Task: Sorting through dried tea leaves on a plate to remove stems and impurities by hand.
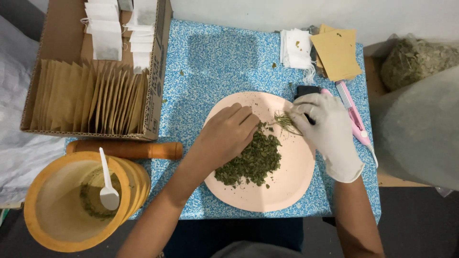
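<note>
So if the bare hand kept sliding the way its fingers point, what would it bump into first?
Probably the little bunch of stems pinched by the gloved right hand. The left hand points up and right across the pink plate, though heights are hard to judge.

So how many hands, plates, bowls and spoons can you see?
Hands: 2, the bare left hand and the gloved right hand
Pink plate: 1
Wooden bowl: 1
White spoon: 1
Total: 5
</note>
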